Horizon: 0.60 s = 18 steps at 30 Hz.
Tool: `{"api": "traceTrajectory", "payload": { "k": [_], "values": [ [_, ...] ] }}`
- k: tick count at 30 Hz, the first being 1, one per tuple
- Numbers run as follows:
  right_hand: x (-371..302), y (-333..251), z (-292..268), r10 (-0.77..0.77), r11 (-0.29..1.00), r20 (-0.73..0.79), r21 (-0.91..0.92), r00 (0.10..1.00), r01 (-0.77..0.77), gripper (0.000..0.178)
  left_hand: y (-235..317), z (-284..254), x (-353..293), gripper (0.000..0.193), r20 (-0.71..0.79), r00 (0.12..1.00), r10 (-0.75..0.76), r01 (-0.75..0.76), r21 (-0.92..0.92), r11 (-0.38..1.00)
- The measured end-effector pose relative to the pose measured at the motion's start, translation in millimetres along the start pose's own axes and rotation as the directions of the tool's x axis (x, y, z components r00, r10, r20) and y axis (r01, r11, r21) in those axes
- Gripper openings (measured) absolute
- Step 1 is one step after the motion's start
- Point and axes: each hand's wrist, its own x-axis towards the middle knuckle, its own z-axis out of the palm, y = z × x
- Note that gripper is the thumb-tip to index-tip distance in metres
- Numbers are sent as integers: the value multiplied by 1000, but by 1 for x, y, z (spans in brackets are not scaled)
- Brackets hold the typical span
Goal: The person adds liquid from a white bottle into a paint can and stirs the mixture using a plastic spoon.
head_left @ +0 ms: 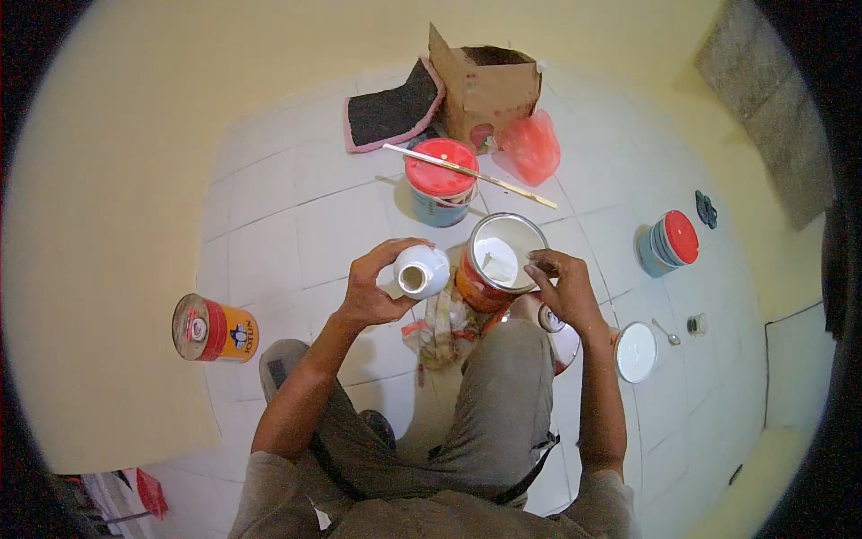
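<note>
A white plastic bottle [433,268] without a cap is gripped in my left hand [370,286], its round mouth tipped up toward me. Just to its right stands an open paint can [483,289], orange-red outside with a metal rim and white paint [496,259] inside. A pale lump or fold shows in that paint. Over the can's right rim is my right hand [567,286], its fingers curled and their tips close together; whatever they may pinch is too small to make out. A crumpled, stained rag [442,325] lies on the floor below the bottle, between my knees.
A stick [476,172] lies across a red-lidded bucket [440,193]. Behind are a cardboard box [496,94], dark mat [392,115] and red plastic bag [533,148]. An orange can [215,329] stands left; a white-coated lid [637,351], spoon [666,331] and another bucket [668,243] are right.
</note>
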Motion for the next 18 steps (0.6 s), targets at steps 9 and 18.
{"api": "traceTrajectory", "payload": {
  "k": [9,18],
  "values": [
    [-13,-74,25,-238,933,138,307,962,187,54,5,2,4,67,-62,994,-88,86,-33,996],
    [6,-91,44,-111,878,351,473,930,-74,74,10,15,7,71,-96,990,-106,107,5,994]
  ]
}}
